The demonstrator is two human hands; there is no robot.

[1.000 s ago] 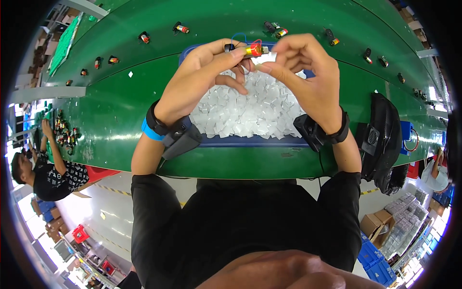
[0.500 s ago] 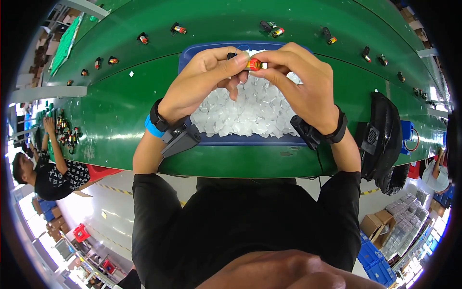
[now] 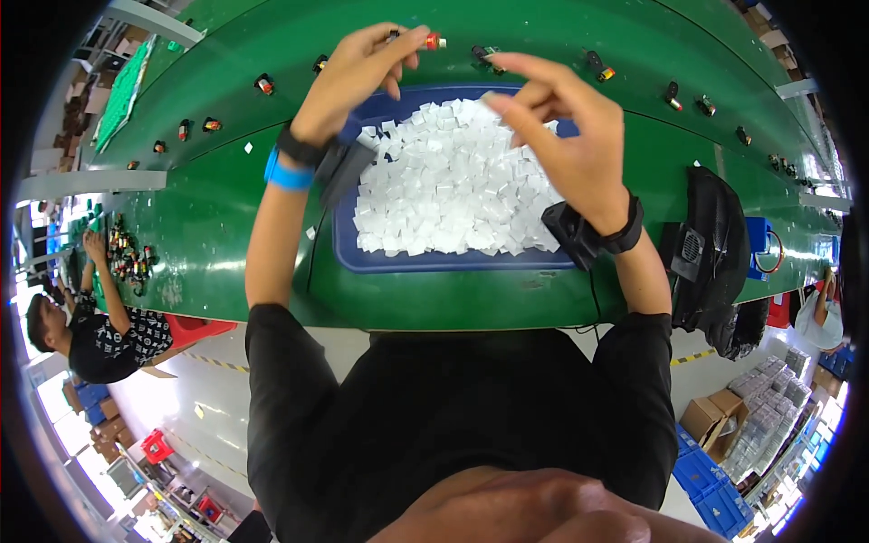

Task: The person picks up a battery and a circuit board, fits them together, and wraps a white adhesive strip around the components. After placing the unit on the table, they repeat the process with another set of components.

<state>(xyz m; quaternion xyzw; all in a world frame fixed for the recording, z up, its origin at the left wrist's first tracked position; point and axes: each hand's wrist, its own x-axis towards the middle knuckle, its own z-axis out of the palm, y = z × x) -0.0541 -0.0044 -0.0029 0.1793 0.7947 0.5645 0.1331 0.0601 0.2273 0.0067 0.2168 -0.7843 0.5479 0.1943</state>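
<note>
My left hand [image 3: 358,72] is closed, with thumb and fingers pinching a small red cylindrical part [image 3: 434,42] with a pale tip, beyond the far edge of the blue tray. Most of the part is hidden by the fingers. My right hand [image 3: 579,127] hovers over the tray's right side, thumb and fingers apart, holding nothing. Below both hands lies the shallow blue tray [image 3: 453,263], filled with many small white square pieces [image 3: 453,185]. A dark part with some green [image 3: 487,59] lies on the green bench just past my right fingertips.
Similar small parts lie spread along the green bench [image 3: 235,217], such as one with a red and yellow end [image 3: 602,68]. A black bag [image 3: 715,244] rests at the right. At the left, a co-worker [image 3: 109,330] sits beside a pile of parts [image 3: 131,258].
My hands have separated. The left has moved up and left with the red part, past the tray's far edge; the right has let go and opened.
</note>
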